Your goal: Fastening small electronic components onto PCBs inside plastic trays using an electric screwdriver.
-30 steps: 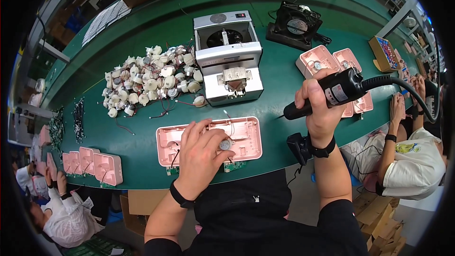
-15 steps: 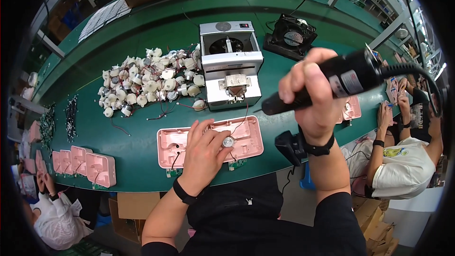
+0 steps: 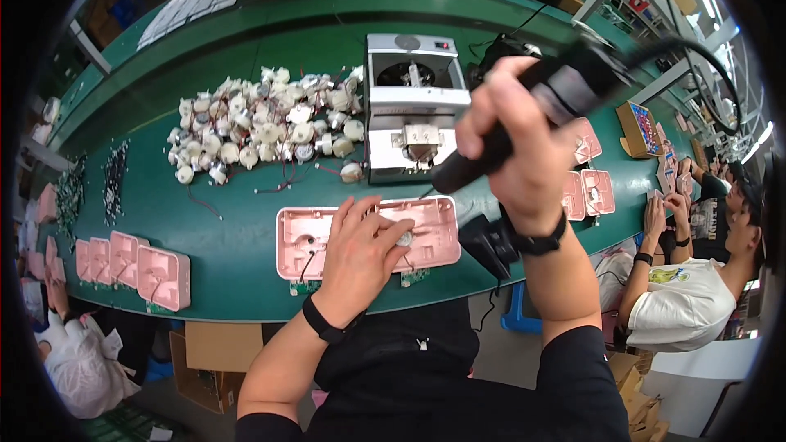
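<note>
A pink plastic housing [image 3: 438, 239] lies on the bench in front of me, its hollow side up. My left hand [image 3: 356, 250] rests over its middle, thumb and forefinger closed about a small round metal motor [image 3: 404, 238] inside it. Dark wires and green circuit boards [image 3: 416, 277] stick out at the housing's near edge. Above the housing's right half, my right hand [image 3: 524, 135] is wrapped round a black corded electric screwdriver [image 3: 475, 162]. The tool slants down to the left, its thin bit near the housing's far edge; contact cannot be made out.
Beyond the housing stands a grey screw-feeder-like machine [image 3: 416, 106], with a heap of white-capped motors [image 3: 262, 123] to its left. More pink housings stand at left [image 3: 164, 277] and right [image 3: 598, 191]. The screwdriver's cable [image 3: 725, 74] loops at upper right. Co-workers sit on both sides.
My right hand has brought the screwdriver lower and tilted it more steeply, its bit nearer the housing. The left hand keeps its hold on the motor. The whole view has shifted slightly.
</note>
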`<state>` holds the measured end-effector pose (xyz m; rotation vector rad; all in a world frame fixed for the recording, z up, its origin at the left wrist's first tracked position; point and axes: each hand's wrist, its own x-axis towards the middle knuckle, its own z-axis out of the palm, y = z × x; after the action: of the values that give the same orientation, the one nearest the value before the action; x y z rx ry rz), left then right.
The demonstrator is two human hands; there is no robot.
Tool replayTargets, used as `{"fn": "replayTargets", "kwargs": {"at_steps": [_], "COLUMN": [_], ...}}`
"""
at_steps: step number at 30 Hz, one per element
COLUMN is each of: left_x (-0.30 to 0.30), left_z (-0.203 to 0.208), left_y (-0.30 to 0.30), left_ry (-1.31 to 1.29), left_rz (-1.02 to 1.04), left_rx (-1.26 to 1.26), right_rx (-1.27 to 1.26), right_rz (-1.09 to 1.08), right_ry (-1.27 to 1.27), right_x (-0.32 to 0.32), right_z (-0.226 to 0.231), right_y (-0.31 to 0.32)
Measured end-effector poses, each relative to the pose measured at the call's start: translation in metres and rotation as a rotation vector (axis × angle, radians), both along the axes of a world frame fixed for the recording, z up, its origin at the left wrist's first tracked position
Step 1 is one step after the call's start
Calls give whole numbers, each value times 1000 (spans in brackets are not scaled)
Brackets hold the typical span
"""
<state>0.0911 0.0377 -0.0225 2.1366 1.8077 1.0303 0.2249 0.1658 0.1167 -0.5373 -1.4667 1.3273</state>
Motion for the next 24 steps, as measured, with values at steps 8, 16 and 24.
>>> {"fn": "replayTargets", "kwargs": {"at_steps": [8,16,24], "left_x": [2,2,2], "left_z": [-2,-3,-2], "left_y": [1,0,1], "left_ry": [-3,0,10], "left_rz": [12,22,21], "left_rx": [0,15,42], "right_rx": [177,127,191], "right_rz": [86,91,144], "right_ry": [-181,-147,-167], "right_x": [31,20,15], "right_z": [-43,-75,-72], "right_y": [-48,-45,-44]}}
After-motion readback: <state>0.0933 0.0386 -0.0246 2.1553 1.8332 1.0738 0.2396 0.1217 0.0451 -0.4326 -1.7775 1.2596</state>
